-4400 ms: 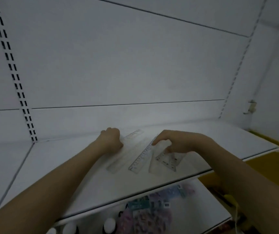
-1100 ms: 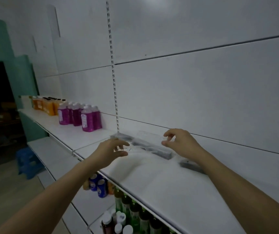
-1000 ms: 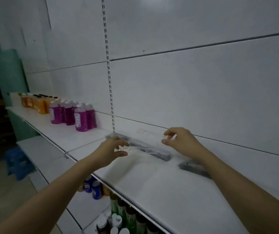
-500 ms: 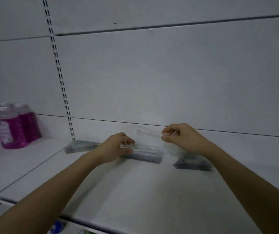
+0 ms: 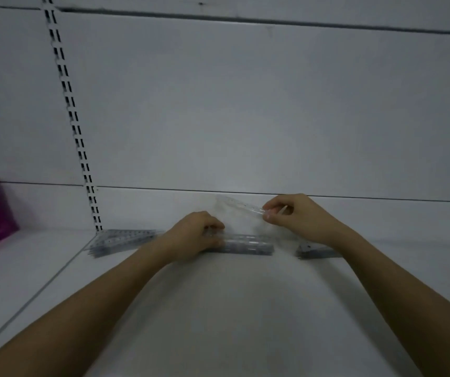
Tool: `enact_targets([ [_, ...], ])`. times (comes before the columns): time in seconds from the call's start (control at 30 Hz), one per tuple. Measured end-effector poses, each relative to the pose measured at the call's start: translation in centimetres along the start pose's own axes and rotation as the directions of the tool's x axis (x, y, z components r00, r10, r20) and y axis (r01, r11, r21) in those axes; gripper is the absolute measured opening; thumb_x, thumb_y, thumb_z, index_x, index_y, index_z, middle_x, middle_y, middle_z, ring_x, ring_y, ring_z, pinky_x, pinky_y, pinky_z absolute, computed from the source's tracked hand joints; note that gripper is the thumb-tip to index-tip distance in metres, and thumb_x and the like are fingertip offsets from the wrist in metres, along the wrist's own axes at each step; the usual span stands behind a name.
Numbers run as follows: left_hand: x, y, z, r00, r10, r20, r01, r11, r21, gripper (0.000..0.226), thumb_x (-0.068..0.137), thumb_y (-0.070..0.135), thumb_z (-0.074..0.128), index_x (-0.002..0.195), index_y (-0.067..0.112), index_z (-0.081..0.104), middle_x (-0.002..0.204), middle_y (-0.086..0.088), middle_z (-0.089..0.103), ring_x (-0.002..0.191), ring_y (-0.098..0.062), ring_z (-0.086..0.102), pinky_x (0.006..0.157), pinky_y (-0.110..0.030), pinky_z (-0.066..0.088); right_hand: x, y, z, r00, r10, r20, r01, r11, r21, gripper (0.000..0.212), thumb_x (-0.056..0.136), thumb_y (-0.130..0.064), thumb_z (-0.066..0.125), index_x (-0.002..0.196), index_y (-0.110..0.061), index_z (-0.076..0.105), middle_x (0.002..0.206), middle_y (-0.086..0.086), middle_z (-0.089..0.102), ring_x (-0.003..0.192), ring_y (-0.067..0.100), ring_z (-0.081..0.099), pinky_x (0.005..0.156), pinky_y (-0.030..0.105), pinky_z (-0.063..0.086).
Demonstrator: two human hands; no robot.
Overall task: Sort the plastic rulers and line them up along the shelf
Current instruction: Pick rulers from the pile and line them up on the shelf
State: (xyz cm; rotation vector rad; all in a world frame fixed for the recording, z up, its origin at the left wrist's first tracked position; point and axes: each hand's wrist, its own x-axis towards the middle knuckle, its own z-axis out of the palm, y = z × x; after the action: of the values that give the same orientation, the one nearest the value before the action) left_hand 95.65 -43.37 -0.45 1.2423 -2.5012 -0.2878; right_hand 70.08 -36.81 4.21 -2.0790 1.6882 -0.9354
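Right hand pinches a clear plastic ruler above the middle grey ruler stack, which the left hand grips.

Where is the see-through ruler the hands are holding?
In the head view the clear ruler is lifted just above the middle stack of rulers by the back wall, pinched at its right end by the right hand.
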Motion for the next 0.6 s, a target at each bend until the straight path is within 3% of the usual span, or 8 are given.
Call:
enact_targets([
  [0.1, -1.7, 0.1, -0.4, 0.997, -0.014, -0.078, 0.014, 1.0, 0.0, 0.042, 0.09, 0.042, 0.059, 0.129, 0.024, 0.058, 0.129, 0.004, 0.052, 0.12, -0.015, 0.044, 0.104, -0.029, 0.036, 0.6, -0.5, 0.4, 1.0, -0.019, 0.003, 0.019, 1.0, 0.004, 0.021, 0.086, -0.039, 0.068, 0.103, -0.026, 0.071, 0.091, -0.011, 0.068, 0.075, 0.001, 0.059, 0.071, 0.018, 0.044],
  [0.2, -4.5, 0.5, -0.5, 0.989, 0.009, -0.147, -0.009, 1.0, 0.002, 0.042, 0.09, 0.053, 0.051, 0.123, 0.028, 0.06, 0.124, 0.006, 0.054, 0.114, -0.013, 0.046, 0.099, -0.031, 0.039, 1.6, -1.0, 1.0, 0.999, -0.028, 0.035, 0.027, 1.0, 0.004, 0.02, 0.085, -0.038, 0.069, 0.101, -0.026, 0.071, 0.091, -0.009, 0.068, 0.077, 0.004, 0.06, 0.07, 0.018, 0.045],
  [0.27, -6.7, 1.0, 0.3, 0.991, 0.033, -0.129, -0.035, 0.999, -0.013, 0.037, 0.09, 0.05, 0.051, 0.121, 0.031, 0.061, 0.122, 0.01, 0.055, 0.114, -0.01, 0.048, 0.099, -0.028, 0.04, 2.3, -1.4, 1.7, 0.993, -0.03, 0.114, 0.032, 0.999, -0.016, 0.02, 0.084, -0.038, 0.07, 0.101, -0.027, 0.07, 0.092, -0.009, 0.067, 0.081, 0.007, 0.062, 0.07, 0.02, 0.05],
  [0.43, -10.8, 2.8, 3.4, 0.995, 0.066, -0.075, -0.062, 0.997, 0.051, 0.06, 0.088, 0.063, 0.029, 0.133, 0.032, 0.053, 0.137, 0.012, 0.049, 0.126, -0.006, 0.043, 0.105, -0.016, 0.028, 3.8, -1.9, 5.0, 0.954, -0.092, 0.284, 0.136, 0.981, -0.138, 0.024, 0.083, -0.039, 0.071, 0.102, -0.025, 0.067, 0.098, -0.01, 0.064, 0.084, 0.002, 0.06, 0.074, 0.017, 0.048],
  [0.6, -10.7, 2.4, 3.4, 0.995, 0.025, -0.098, -0.021, 0.999, 0.046, 0.051, 0.09, 0.06, 0.034, 0.13, 0.035, 0.055, 0.132, 0.017, 0.052, 0.121, -0.003, 0.046, 0.104, -0.026, 0.037, 4.2, -1.7, 7.5, 0.949, -0.113, 0.294, 0.153, 0.981, -0.117, 0.024, 0.084, -0.035, 0.07, 0.103, -0.021, 0.067, 0.102, -0.006, 0.062, 0.09, 0.008, 0.059, 0.083, 0.027, 0.051],
])
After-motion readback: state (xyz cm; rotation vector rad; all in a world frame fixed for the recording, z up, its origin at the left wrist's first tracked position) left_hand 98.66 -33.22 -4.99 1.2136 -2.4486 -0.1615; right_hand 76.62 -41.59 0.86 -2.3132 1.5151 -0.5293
